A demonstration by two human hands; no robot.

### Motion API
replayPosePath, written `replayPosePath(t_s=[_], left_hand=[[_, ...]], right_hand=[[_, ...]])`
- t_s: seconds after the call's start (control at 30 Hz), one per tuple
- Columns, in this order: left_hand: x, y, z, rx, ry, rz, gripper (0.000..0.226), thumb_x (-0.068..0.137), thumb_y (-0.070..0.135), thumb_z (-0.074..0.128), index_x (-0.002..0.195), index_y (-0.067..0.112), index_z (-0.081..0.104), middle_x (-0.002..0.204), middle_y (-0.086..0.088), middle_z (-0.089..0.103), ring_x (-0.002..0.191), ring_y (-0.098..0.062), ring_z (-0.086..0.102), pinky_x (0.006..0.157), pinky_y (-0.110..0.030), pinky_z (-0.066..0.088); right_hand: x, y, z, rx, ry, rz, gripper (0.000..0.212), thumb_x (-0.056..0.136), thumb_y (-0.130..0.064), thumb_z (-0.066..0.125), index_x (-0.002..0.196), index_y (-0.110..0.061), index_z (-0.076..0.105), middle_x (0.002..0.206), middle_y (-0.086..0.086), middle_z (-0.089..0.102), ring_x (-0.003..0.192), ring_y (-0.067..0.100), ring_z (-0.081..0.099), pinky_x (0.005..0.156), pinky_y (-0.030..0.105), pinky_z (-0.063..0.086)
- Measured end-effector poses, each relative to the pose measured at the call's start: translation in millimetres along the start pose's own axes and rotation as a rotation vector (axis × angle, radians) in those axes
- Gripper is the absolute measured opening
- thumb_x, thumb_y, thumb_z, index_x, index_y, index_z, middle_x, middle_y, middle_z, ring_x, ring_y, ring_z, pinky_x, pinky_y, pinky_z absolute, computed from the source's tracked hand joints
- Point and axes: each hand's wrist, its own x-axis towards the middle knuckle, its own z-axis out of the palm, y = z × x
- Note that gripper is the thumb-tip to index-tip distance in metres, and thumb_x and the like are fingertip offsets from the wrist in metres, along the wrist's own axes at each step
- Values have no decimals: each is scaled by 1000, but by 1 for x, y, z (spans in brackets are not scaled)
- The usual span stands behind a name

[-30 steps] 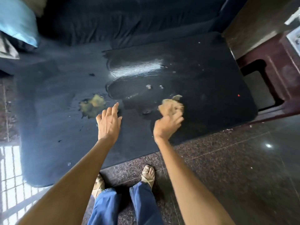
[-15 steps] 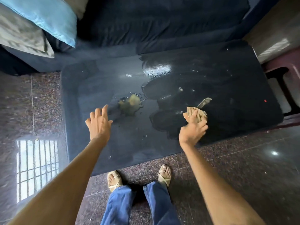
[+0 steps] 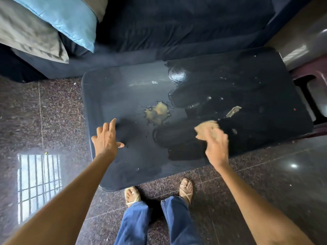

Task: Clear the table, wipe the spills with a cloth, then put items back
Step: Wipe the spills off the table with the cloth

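Right hand (image 3: 216,145) grips a tan cloth (image 3: 206,129), pressed on the wet right half of the dark table (image 3: 109,96); hand motion-blurred. Left hand (image 3: 106,137) open, fingers spread, over the table's left part. Yellowish spill (image 3: 157,113) lies between the hands, toward the sofa (image 3: 177,23).

Spill (image 3: 157,113) sits mid tabletop (image 3: 109,96), w/ cloth (image 3: 206,129) to its right, nearer front edge. Left hand (image 3: 106,138) lies left of spill. Sofa (image 3: 177,29) behind tabletop.
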Motion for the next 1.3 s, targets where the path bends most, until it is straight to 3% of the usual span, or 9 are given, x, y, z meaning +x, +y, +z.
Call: replayPosePath(t_s=[0.17, 0.33, 0.5, 0.67, 0.83, 0.93, 1.13, 1.2, 1.3], left_hand=[[4, 2, 2, -3, 2, -27, 96, 71, 23, 79, 147, 21, 21, 136, -9, 40, 125, -32, 35, 91, -49, 40], [7, 1, 4, 13, 9, -36, 96, 69, 22, 80, 146, 20, 23, 136, -9, 41, 126, -32, 33, 88, -49, 42], [11, 9, 0, 34, -16, -54, 98, 67, 18, 83, 145, 19, 25, 136, -12, 39, 128, -34, 30, 87, -50, 43], [11, 11, 2, 1, 6, -68, 97, 64, 14, 84, 144, 20, 28, 135, -13, 40, 125, -36, 32, 86, -51, 43], [10, 8, 5, -24, 30, -67, 95, 64, 13, 84, 144, 20, 32, 133, -14, 42, 125, -36, 33, 84, -51, 44], [7, 7, 7, -19, 42, -65, 90, 67, 13, 82, 143, 20, 33, 132, -15, 43, 124, -36, 34, 81, -50, 44], [6, 7, 7, 4, 36, -56, 89, 69, 15, 80, 144, 19, 33, 133, -14, 41, 124, -36, 33, 80, -48, 43], [6, 7, 5, -1, 30, -40, 89, 69, 17, 80, 144, 20, 33, 134, -13, 41, 125, -35, 32, 82, -48, 44], [4, 5, 3, 3, 28, -36, 87, 70, 19, 80, 144, 20, 33, 134, -11, 41, 125, -32, 33, 80, -45, 43]], right_hand=[[17, -59, 3, 118, 129, 816, 67, 75, 3, 52, 139, -14, 40, 130, 27, 40, 102, 43, 42, 83, 50, 41], [-30, -160, 22, 159, 60, 218, 80, 52, 2, 67, 127, -19, 48, 115, 22, 53, 79, 33, 51, 64, 38, 44], [-35, -84, 24, 94, -116, -586, 81, 57, 8, 61, 131, -24, 49, 126, 12, 45, 92, 26, 48, 69, 36, 47], [-28, 18, 7, 27, 54, 68, 65, 70, 11, 59, 124, -24, 55, 122, 17, 53, 91, 35, 53, 75, 46, 51], [3, -54, 9, 200, 219, 715, 70, 65, 11, 59, 129, -16, 56, 114, 25, 53, 89, 42, 50, 72, 49, 47], [-6, -111, 19, 218, 191, 504, 72, 61, 7, 61, 128, -18, 54, 113, 23, 55, 83, 37, 51, 66, 43, 45], [-32, -73, 16, 83, 2, -524, 78, 57, 10, 65, 128, -20, 53, 124, 16, 52, 88, 28, 55, 71, 37, 50], [-31, -37, 5, 60, 27, -467, 73, 57, 15, 61, 121, -20, 57, 115, 17, 58, 81, 28, 56, 66, 34, 52], [-34, -19, 5, 30, 113, -36, 66, 60, 16, 63, 117, -18, 60, 116, 20, 57, 83, 34, 55, 67, 40, 50]])
